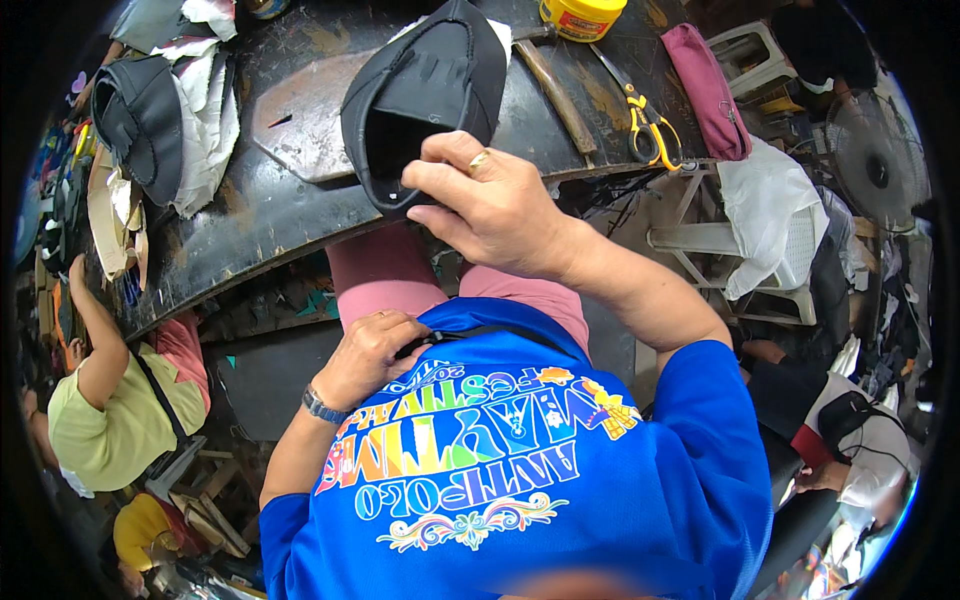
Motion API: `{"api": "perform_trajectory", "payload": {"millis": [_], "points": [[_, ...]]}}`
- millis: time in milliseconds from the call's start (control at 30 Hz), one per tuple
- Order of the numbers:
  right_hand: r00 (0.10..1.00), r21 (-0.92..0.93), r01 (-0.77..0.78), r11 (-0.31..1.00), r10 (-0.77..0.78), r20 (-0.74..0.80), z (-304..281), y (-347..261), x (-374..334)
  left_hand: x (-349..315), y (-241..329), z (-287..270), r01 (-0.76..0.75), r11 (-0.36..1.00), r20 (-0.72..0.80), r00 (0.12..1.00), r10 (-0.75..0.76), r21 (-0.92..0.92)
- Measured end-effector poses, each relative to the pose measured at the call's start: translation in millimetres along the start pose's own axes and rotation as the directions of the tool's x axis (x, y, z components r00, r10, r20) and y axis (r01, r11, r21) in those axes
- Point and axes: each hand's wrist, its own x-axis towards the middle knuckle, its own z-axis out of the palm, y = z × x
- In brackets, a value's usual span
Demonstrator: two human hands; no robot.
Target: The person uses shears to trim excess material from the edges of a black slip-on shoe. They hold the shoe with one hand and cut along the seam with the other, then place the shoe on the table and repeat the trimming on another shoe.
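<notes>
A black shoe upper point(425, 80) lies over the near part of the dark table, with its hollow opening toward me. My right hand point(495, 205), a ring on one finger, bends over the near rim of this upper. Its fingers are curled in a pinch at the rim; the exact contact is partly hidden. Down at my waist, my left hand point(368, 350), with a watch on the wrist, closes around a black strap point(470, 334). A flat, worn slab point(305, 120) sits under and beside the upper.
A hammer point(560, 100), yellow-and-black scissors point(652, 135), a yellow tub point(582, 16) and a pink pouch point(708, 90) lie to the right on the table point(300, 220). Another black upper point(150, 125) lies left. People sit at both sides; a fan point(878, 165) stands right.
</notes>
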Motion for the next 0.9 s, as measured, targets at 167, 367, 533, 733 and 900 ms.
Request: {"api": "perform_trajectory", "payload": {"millis": [167,367,533,733,900], "points": [[0.986,-0.149,-0.024,0.989,0.048,0.162,13.9,4.6,-2.4,5.5,-0.7,-10.3,0.193,0.967,0.164,0.973,-0.165,-0.169],[0.983,-0.088,-0.015,0.996,0.031,0.182,6.8,6.0,-14.2,13.3,-17.0,-37.1,0.226,0.902,-0.157,0.941,-0.300,-0.369],[0.980,0.017,0.040,0.999,-0.042,0.195,5.4,-6.0,-27.2,30.0,-52.0,-47.1,0.173,0.487,-0.187,0.774,-0.604,-0.856],[0.921,0.121,0.064,0.991,-0.105,0.375,-3.8,-17.8,-39.4,43.8,-79.5,-40.3,-0.111,0.082,-0.138,0.835,-0.533,-0.990],[0.955,0.330,-0.017,0.944,-0.082,0.284,-14.1,-17.5,-25.9,53.9,-84.7,-43.6,-0.146,0.126,-0.192,0.781,-0.595,-0.981]]}}
